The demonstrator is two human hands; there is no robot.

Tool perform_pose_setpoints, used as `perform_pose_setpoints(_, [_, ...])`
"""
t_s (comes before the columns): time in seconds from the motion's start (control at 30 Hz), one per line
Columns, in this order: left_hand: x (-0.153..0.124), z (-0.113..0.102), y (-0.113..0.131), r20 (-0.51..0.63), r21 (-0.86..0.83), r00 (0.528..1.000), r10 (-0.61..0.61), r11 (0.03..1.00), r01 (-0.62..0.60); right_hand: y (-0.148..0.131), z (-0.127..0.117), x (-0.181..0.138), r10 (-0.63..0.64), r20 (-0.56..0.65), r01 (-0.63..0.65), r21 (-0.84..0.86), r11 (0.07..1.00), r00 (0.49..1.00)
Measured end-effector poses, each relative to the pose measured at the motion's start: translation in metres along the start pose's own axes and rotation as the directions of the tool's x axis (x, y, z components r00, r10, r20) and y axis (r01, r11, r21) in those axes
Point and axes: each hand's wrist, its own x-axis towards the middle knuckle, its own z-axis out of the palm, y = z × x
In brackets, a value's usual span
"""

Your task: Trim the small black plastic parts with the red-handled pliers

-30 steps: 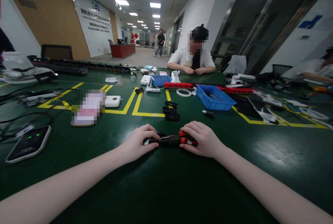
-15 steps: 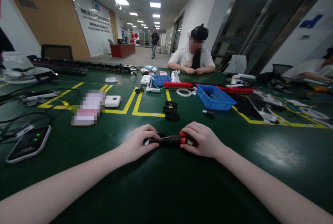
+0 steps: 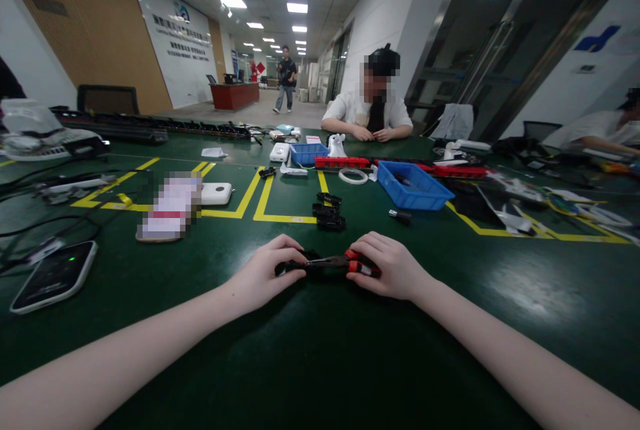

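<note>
Both my hands rest on the green table point(image 3: 320, 350), close together. My left hand point(image 3: 265, 273) is closed round a small black part point(image 3: 289, 268) with a pale end. My right hand point(image 3: 387, 267) grips the red and black handles of a pair of pliers point(image 3: 345, 262), whose metal jaws point left and meet the black part between my hands. Just beyond them lies a small pile of black plastic pieces point(image 3: 327, 212).
A blue bin point(image 3: 413, 185), a tape roll point(image 3: 353, 177), a smaller blue tray point(image 3: 309, 153) and a red strip point(image 3: 343, 163) lie further back. A phone point(image 3: 54, 275), a white power bank point(image 3: 217, 193) and cables are at left. A person point(image 3: 370, 107) sits opposite; another at far right.
My hands have barely moved; the pliers and black part sit slightly higher between them. The person in the far corridor has walked closer and leftward.
</note>
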Motion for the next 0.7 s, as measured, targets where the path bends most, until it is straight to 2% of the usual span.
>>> perform_pose_setpoints(0.37, [0.0012,-0.0004,-0.0028,0.010,-0.035,0.999,0.037,0.999,-0.037,-0.0002,-0.0001,0.0002,-0.004,0.005,0.004,-0.006,1.000,1.000])
perform_pose_setpoints(0.7, [0.0008,0.0021,-0.0035,0.051,0.047,0.999,-0.011,0.999,0.009,-0.0018,-0.0006,0.0009,-0.023,0.007,0.023,-0.011,1.000,1.000])
